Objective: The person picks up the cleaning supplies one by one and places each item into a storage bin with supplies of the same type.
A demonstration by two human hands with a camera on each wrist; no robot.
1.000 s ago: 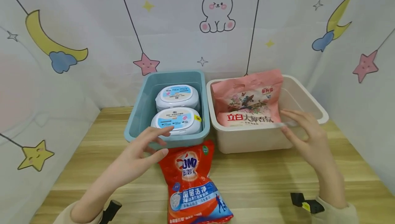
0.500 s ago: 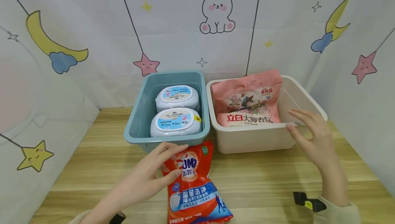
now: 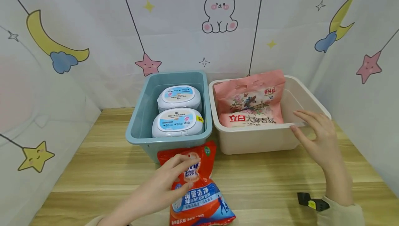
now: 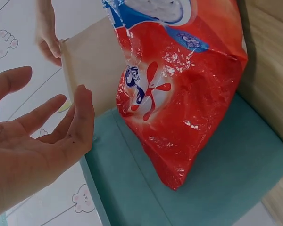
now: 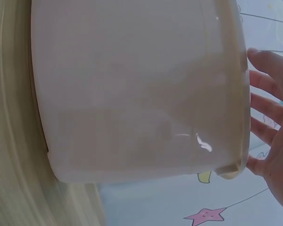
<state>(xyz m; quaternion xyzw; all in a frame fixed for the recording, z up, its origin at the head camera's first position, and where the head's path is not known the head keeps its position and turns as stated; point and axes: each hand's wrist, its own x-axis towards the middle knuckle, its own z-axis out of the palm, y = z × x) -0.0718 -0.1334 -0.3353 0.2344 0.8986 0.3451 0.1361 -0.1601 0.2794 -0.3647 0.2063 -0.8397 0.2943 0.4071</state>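
A red bag of OMO laundry powder [image 3: 205, 196] lies on the table in front of the teal bin [image 3: 149, 146]. My left hand [image 3: 159, 186] hovers over the bag's upper half, fingers loosely bent; a gap shows between hand and bag in the left wrist view, where the bag [image 4: 188, 94] fills the middle. My right hand [image 3: 322, 143] is at the front right rim of the cream bin [image 3: 258, 141], fingers spread and holding nothing. Its fingertips [image 5: 255, 52] are close to the rim in the right wrist view; contact is unclear. A pink laundry powder bag [image 3: 249, 103] leans inside that bin.
Two white lidded tubs [image 3: 177, 124] with blue labels sit one behind the other in the teal bin. Both bins stand side by side on the wooden table [image 3: 265, 184]. A white cloth [image 3: 180, 18] printed with stars and a rabbit hangs behind and at the sides.
My left hand has moved from the teal bin's front rim down and right over the red bag. My right hand has shifted slightly right along the cream bin. The bags and bins look unmoved.
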